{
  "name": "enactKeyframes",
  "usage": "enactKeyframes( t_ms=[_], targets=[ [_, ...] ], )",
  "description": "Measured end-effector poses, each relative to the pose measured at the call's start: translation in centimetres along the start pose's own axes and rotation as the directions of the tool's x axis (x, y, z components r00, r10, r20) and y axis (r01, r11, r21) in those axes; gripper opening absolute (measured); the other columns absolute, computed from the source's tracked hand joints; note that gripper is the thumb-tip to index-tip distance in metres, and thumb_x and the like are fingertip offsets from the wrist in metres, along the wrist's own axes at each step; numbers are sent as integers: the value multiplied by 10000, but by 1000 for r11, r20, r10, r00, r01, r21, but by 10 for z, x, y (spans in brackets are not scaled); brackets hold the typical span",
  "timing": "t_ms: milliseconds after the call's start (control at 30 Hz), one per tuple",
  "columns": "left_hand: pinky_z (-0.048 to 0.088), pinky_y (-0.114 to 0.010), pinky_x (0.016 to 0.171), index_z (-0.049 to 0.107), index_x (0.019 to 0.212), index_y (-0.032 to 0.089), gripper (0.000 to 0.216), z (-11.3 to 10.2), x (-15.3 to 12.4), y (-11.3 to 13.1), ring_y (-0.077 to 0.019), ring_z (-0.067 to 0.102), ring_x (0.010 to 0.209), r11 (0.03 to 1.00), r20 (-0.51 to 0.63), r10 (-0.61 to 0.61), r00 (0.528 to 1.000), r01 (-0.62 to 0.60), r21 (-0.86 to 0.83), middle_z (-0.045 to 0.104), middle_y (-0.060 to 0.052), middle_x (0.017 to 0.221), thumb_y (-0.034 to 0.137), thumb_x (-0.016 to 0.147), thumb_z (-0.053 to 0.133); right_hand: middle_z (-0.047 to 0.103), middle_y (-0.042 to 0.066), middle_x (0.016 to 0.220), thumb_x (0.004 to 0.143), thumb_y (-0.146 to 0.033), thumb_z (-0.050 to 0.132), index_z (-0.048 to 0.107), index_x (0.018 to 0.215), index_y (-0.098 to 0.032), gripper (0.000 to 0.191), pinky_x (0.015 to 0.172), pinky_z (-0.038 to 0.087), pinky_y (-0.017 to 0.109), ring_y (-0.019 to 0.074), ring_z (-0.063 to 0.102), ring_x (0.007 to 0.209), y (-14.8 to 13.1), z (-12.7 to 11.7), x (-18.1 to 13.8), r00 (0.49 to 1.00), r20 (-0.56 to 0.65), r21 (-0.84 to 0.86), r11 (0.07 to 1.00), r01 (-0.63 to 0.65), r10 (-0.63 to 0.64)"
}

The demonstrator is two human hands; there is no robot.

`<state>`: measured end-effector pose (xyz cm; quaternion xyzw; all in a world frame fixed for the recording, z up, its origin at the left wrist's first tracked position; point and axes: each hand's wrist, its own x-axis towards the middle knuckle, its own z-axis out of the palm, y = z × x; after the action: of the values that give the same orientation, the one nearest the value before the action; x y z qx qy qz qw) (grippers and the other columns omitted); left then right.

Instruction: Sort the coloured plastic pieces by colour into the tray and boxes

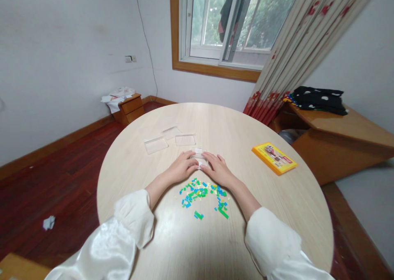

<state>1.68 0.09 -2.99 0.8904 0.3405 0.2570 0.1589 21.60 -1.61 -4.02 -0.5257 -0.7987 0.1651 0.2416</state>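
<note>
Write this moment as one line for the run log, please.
left hand + right hand: on small clear box | loose building bricks: near wrists | yellow booklet: right | round table

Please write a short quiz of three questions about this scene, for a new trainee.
1. True or false: both hands rest on a small clear box at the middle of the round table.
2. Which thing lies to the right of the hands? A) a yellow booklet B) a red cup C) a pair of scissors
3. Fill in: the loose small bricks lie between the forearms, ____ to the person than the hands.

Key
1. True: the left hand and the right hand meet on the small clear box.
2. A: the yellow booklet.
3. Nearer: see the small bricks, blue, green and yellow.
</note>
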Motion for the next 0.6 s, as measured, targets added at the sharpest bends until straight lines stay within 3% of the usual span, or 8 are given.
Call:
enactKeyframes(
  t_ms=[133, 367, 467, 600],
  targets=[
    [385, -388, 979, 609, 919, 173, 168, -2, 2, -1, -235, 493, 1105, 997, -18, 2, 1000, -3, -82, 585, -113, 1112, 316, 869, 537, 475, 124, 1385, 875, -423, 488, 485, 1288, -223, 460, 1089, 188, 553, 239, 402, 1302, -2, -2, -1, 1000, 14, -10, 1000, -11, 11],
    [405, -398, 927, 561, 994, 159, 255, 0, 1, -4, -237, 522, 1018, 989, -64, -32, 997, 22, -146, 598, -114, 1056, 366, 844, 567, 442, 107, 1416, 870, -451, 482, 488, 1308, -231, 491, 1096, 206, 533, 247, 341, 1341, 0, 2, -3, 999, -31, 44, 999, -5, 6],
    [373, -417, 973, 551, 1052, 170, 279, 0, -1, -4, -253, 491, 1101, 990, -82, -16, 996, 4, -139, 585, -122, 1124, 337, 831, 582, 418, 105, 1432, 878, -487, 438, 499, 1310, -225, 509, 1108, 220, 494, 236, 292, 1363, 6, 1, -2, 990, -139, 170, 985, -1, 25],
    [356, -395, 994, 543, 1048, 181, 241, -2, -2, 1, -236, 478, 1137, 988, -176, -18, 984, -10, -155, 562, -123, 1183, 283, 831, 566, 535, 114, 1308, 878, -506, 416, 591, 1209, -218, 473, 1071, 310, 428, 217, 431, 1255, 9, -5, -3, 949, -294, 360, 933, -3, 117]
  ],
)
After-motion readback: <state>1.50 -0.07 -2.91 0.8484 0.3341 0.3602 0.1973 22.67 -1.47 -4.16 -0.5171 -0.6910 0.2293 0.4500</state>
